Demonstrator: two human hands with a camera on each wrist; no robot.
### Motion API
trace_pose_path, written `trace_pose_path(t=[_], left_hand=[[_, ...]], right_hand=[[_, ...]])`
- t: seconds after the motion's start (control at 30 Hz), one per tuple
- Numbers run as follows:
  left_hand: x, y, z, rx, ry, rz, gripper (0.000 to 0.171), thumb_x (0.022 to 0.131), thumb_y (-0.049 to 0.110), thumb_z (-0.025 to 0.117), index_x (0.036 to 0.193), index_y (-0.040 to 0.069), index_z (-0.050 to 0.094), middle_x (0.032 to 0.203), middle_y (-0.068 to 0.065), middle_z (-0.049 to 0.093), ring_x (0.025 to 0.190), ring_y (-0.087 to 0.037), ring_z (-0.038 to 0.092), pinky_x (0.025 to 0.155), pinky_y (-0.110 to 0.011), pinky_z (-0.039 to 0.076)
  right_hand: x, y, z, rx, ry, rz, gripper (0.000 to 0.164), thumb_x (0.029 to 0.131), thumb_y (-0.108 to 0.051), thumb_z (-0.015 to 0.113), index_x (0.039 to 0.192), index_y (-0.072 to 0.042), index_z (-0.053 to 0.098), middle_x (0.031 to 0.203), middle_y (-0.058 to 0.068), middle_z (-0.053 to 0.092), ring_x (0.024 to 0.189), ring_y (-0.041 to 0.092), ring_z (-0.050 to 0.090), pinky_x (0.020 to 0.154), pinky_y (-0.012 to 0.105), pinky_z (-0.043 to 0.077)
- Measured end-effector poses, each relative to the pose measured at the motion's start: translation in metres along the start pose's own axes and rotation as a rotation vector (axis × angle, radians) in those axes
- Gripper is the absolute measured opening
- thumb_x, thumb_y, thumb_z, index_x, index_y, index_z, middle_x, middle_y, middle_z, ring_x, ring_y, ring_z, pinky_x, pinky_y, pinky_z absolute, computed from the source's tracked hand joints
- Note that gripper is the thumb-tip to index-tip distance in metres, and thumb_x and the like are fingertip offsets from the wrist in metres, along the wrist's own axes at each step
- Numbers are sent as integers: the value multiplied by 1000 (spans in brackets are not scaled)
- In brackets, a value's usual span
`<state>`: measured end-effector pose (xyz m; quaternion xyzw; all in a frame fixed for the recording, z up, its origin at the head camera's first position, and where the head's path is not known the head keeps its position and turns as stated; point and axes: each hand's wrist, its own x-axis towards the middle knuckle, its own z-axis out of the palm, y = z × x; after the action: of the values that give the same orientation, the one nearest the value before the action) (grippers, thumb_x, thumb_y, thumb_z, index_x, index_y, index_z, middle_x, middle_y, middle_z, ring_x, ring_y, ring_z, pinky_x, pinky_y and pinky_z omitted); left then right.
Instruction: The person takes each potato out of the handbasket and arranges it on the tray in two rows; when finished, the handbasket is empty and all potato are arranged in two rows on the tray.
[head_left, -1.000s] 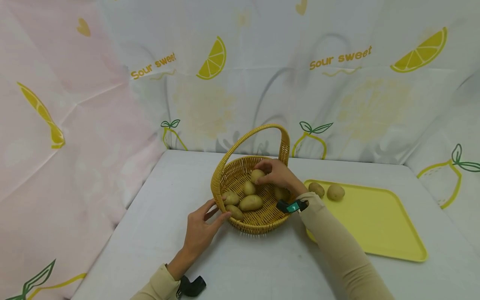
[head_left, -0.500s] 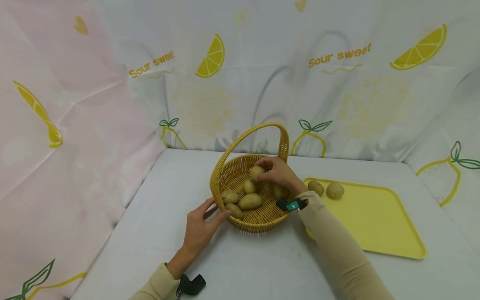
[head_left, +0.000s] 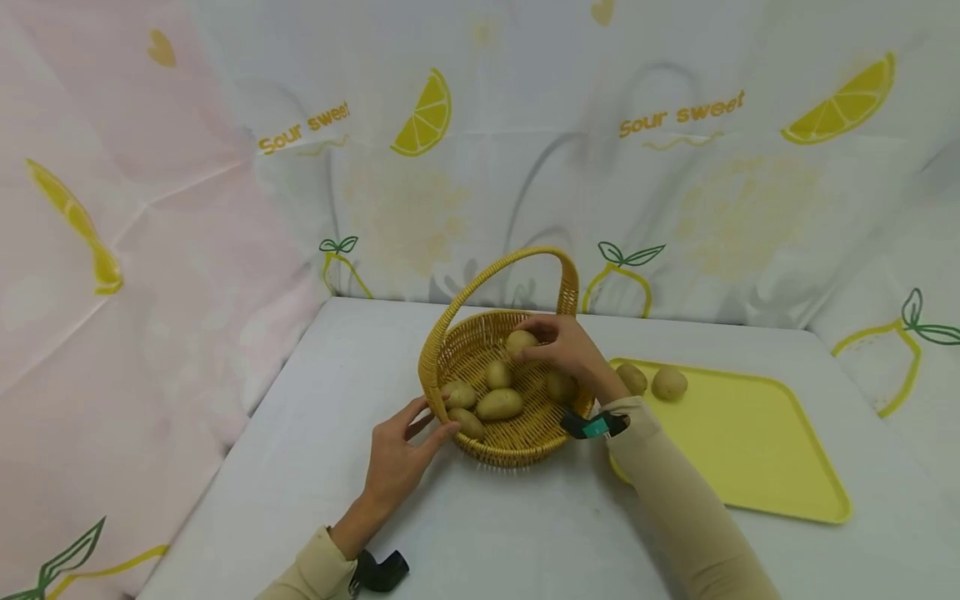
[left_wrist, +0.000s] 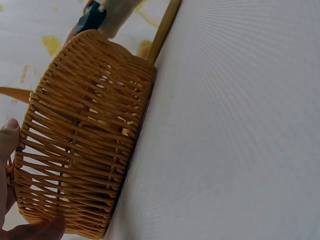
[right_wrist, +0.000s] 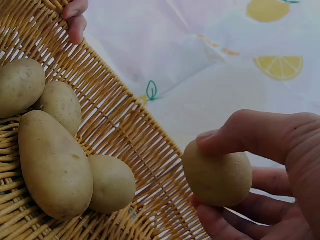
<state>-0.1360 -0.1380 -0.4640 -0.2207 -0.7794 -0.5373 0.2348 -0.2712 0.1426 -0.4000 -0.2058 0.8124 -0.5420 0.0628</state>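
A wicker basket (head_left: 517, 457) with a tall arched handle stands on the table. My left hand (head_left: 401, 457) grips its left rim at the handle's foot; in the left wrist view, fingers (left_wrist: 37, 231) lie against the woven side. My right hand (head_left: 567, 346) pinches a potato (right_wrist: 217, 175) between thumb and fingers over the back of the basket. Inside the basket lie several more potatoes, among them a long potato (right_wrist: 55, 165) and a rounder potato (right_wrist: 112, 183). Another potato (head_left: 561, 387) sits under my right wrist, partly hidden.
To the right is a yellow tray (head_left: 757, 442) with two potatoes (head_left: 670, 383) near its back left corner. My right forearm crosses the tray's left edge. A printed cloth (head_left: 480, 167) hangs behind and beside the white table (head_left: 525, 533).
My right hand has shifted slightly right with the potato still pinched in it. The left hand stays on the basket rim.
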Motion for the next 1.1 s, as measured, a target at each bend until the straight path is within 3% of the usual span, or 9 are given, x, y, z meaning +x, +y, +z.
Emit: trace_pose_path(t=[0.47,0.73,1.1], left_hand=[[-1,2,-1,4,-6,-13,45,88,2,84,129,-7,67,125,-19,70,120,-34,66,94,-41,60],[-1,1,-1,4,2,-5,44,88,1,84,129,-7,67,125,-20,70,120,-34,66,94,-40,60],[-1,1,-1,1,-1,9,45,88,2,84,129,-6,67,125,-19,71,119,-35,66,94,-41,60]], right_hand=[[-37,-2,-19,27,135,-2,43,89,-15,85,128,0,72,129,14,69,112,30,67,96,43,56],[-56,0,-35,64,152,2,45,90,-15,84,130,1,70,135,14,66,115,30,66,88,28,58],[-64,-7,-54,57,148,-11,43,88,-10,85,126,3,70,118,17,71,103,20,69,84,28,60]])
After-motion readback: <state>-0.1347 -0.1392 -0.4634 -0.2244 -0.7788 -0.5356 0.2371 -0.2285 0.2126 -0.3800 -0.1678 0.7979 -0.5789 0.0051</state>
